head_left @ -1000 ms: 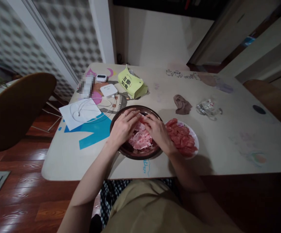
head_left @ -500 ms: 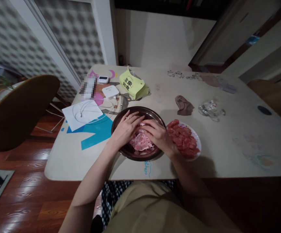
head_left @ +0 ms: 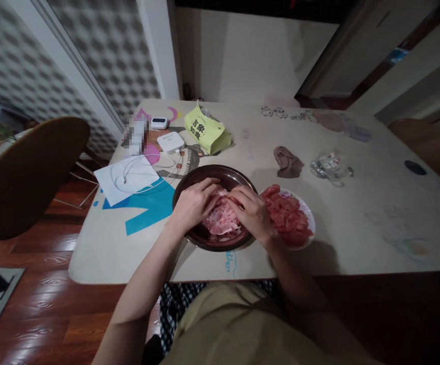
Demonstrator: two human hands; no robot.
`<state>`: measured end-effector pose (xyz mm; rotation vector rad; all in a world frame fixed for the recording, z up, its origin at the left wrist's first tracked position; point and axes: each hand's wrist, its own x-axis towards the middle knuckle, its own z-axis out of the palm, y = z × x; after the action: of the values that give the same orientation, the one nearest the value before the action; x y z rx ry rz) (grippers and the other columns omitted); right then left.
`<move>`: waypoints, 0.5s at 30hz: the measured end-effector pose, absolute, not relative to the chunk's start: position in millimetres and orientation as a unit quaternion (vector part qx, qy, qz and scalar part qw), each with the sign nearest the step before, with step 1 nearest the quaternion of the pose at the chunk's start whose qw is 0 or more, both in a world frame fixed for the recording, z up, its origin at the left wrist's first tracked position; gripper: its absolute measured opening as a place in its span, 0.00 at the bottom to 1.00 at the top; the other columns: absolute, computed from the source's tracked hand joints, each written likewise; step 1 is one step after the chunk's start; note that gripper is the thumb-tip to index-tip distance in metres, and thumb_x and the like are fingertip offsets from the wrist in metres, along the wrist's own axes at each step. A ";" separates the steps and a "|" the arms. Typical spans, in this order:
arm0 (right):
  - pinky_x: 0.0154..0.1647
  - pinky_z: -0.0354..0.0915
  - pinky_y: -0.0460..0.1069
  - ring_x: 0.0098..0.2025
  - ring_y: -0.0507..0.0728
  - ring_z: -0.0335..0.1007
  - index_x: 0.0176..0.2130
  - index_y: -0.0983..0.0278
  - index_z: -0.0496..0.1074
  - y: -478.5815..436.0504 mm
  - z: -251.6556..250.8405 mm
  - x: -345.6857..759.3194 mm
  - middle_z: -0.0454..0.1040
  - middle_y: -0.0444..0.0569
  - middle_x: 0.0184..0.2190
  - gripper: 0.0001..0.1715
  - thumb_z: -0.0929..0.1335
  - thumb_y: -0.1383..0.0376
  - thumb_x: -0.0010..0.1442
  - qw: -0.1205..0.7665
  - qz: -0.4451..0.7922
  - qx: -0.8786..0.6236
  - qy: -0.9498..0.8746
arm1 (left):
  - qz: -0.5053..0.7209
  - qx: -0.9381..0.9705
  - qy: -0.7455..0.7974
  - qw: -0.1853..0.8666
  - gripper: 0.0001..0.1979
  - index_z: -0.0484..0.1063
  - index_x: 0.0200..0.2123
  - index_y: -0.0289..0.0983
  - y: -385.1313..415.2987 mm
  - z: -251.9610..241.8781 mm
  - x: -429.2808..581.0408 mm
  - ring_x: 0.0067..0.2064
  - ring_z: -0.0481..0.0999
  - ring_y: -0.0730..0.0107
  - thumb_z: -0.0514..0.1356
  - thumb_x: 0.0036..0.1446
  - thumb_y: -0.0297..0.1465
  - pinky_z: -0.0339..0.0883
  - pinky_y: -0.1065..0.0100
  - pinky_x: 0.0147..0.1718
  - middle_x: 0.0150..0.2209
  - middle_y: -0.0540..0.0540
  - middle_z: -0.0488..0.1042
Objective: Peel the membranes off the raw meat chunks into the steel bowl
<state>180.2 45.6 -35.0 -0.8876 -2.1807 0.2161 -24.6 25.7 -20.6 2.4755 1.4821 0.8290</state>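
A dark brown round bowl [head_left: 239, 175] stands near the table's front edge, with pale pink raw meat [head_left: 222, 218] in it. My left hand [head_left: 197, 203] reaches over the bowl's left side, fingers curled and gripping the meat's upper left part. From the right, my right hand [head_left: 252, 210] has its fingers bent and closed on the upper right part of the same meat. Both sets of fingertips are partly hidden. Close beside the bowl, partly behind my right wrist, a white plate [head_left: 312, 223] carries a heap of red raw meat pieces [head_left: 286, 215].
Left of the bowl lie a white sheet [head_left: 129, 177], a cable and a white box-shaped device [head_left: 170, 142]. Behind the bowl sits a yellow-green packet [head_left: 207, 131]. A brown cloth [head_left: 288, 162] and a crumpled clear plastic bag [head_left: 330, 166] rest on the table's right half.
My fingers, stretched fairly flat over the meat before, are now curled into it. My hands have drawn slightly apart, showing more of the meat between them. The view has shifted slightly.
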 end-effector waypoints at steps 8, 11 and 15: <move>0.45 0.72 0.50 0.40 0.55 0.77 0.42 0.61 0.75 44.5 -35.1 179.7 0.78 0.48 0.36 0.09 0.65 0.65 0.72 0.370 0.095 -0.361 -0.850 | 0.285 0.828 0.481 0.042 0.09 0.75 0.49 0.37 25.7 -23.5 -28.2 0.49 0.80 0.61 0.58 0.69 0.30 0.74 0.63 0.47 0.47 0.43 0.81; 0.44 0.72 0.49 0.40 0.55 0.78 0.41 0.61 0.75 43.4 -34.6 178.4 0.79 0.48 0.37 0.07 0.66 0.66 0.71 0.385 0.072 -0.350 -0.851 | 0.289 0.830 0.475 0.035 0.08 0.74 0.49 0.37 24.7 -22.9 -28.5 0.49 0.80 0.60 0.58 0.68 0.28 0.74 0.63 0.47 0.47 0.43 0.81; 0.44 0.73 0.50 0.42 0.56 0.78 0.44 0.62 0.75 43.1 -34.2 177.5 0.79 0.50 0.39 0.06 0.67 0.67 0.70 0.384 0.075 -0.349 -0.852 | 0.273 0.830 0.485 0.039 0.10 0.74 0.50 0.37 22.1 -20.8 -28.0 0.50 0.80 0.60 0.60 0.66 0.28 0.74 0.64 0.45 0.47 0.42 0.81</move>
<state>177.5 43.1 -34.2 -0.8898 -2.1704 0.1908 -28.0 22.1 -20.8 2.5439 1.4861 0.8365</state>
